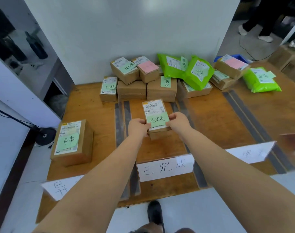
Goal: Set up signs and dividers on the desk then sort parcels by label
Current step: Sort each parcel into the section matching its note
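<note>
You're gripping cardboard parcel with both hands: left hand curling round its left edge, right hand pinching its right edge, fingers lying over green sticky note. Parcel sitting in middle lane of wooden desk, between dark divider strips, beyond middle sign. Second labelled box resting in left lane behind left sign. Unsorted pile of boxes and green mailer bags lying along far edge; right sign standing near edge.
</note>
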A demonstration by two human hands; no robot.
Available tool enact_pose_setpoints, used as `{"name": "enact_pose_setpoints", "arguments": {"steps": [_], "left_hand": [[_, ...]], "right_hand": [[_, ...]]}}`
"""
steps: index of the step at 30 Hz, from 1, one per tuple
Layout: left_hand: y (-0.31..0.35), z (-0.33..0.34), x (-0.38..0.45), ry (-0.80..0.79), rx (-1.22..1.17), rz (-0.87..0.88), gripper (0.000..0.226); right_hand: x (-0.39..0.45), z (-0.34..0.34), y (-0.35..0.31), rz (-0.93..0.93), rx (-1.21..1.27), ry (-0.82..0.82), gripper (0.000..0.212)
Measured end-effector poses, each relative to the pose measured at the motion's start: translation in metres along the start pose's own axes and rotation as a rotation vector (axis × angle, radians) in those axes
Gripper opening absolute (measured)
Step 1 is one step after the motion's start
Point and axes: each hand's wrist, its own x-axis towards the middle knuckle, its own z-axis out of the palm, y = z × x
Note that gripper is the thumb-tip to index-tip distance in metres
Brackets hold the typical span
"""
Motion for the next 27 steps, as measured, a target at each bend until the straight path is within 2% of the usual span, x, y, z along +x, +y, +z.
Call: {"name": "enact_pose_setpoints", "arguments": {"steps": [7,11,15,20,23,25,27], "left_hand": [[-0.018,0.012,0.019,-0.046,0.183,-0.132,0.027],[-0.027,0.018,0.023,-0.074,0.264,-0.161,0.020],[-0.032,0.018,0.022,-0.063,0.301,-0.178,0.011],[-0.036,0.016,0.022,-0.036,0.340,-0.186,0.022],[-0.026,0.015,0.021,0.022,0.365,-0.123,0.036],[-0.009,0.008,0.021,0.112,0.401,-0.001,0.040],[0.014,-0.010,0.023,0.211,0.417,0.123,0.041]], "right_hand": [[0.010,0.013,0.021,0.090,-0.101,-0.087,0.031],[0.020,0.018,0.035,0.106,-0.154,-0.133,0.029],[0.026,0.024,0.044,0.122,-0.179,-0.198,0.037],[0.027,0.025,0.046,0.137,-0.167,-0.243,0.048],[0.025,0.026,0.032,0.023,-0.241,-0.164,0.057],[0.024,0.029,0.012,-0.146,-0.323,-0.098,0.057],[0.025,0.034,-0.015,-0.293,-0.334,-0.119,0.057]]}}
